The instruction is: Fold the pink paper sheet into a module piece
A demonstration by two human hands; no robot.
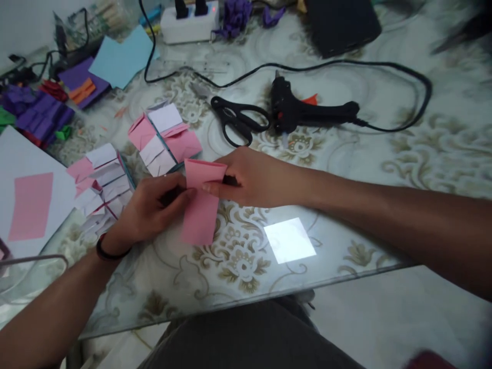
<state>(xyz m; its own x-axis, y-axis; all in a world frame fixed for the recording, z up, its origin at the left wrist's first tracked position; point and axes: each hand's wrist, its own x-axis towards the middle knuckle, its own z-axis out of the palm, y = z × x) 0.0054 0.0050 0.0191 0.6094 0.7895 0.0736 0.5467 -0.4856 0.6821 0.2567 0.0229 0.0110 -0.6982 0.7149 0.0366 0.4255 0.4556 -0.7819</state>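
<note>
A strip of pink paper [200,218], its top edge folded over, is held upright near the middle of the view. My left hand [151,205], with a dark band at the wrist, pinches the strip's left edge between thumb and fingers. From the other side my right hand [249,177] grips it near the fold, thumb in front and the other fingers behind, partly hidden. Close to my left hand lies a folded pink and white paper piece [105,182]. A second pink and white folded piece [165,136] sits just beyond the strip.
Black-handled scissors [238,115] and a black glue gun [307,110] with a looping cord lie farther back. A white square of paper [290,241] is near the table's front edge. Left are a white sheet [57,179], purple folded papers [42,115] and blue paper [121,56]. A power strip [190,23] stands behind.
</note>
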